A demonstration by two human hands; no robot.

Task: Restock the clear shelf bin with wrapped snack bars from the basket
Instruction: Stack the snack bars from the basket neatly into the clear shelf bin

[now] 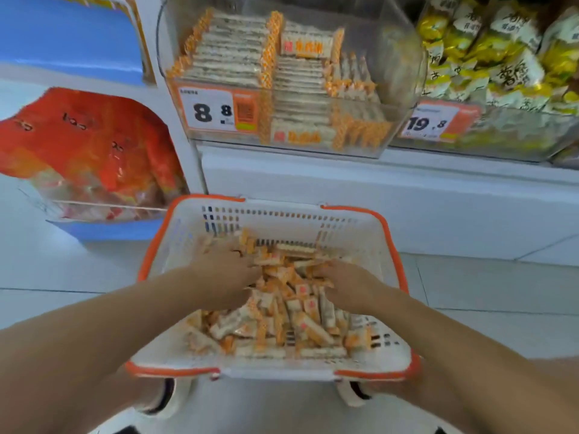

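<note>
A white basket [369, 233] with an orange rim sits low in front of me, holding a loose pile of white-and-orange wrapped snack bars [288, 311]. Both my hands are down in that pile. My left hand [225, 274] lies on the bars at the left, its fingers buried among them. At the right, my right hand [347, 283] has its fingertips pushed into the bars. The image is blurred, so the grip of either hand is unclear. Above, the clear shelf bin [398, 73] holds neat rows of the same bars [232, 54], with open room at its right side.
A price tag reading 8.8 [216, 111] is on the bin's front. To the right is a bin of yellow snack bags [501, 54] with a 19.8 tag. Red bags [87, 148] fill a lower left bin. A white shelf ledge [344, 183] runs below the bins.
</note>
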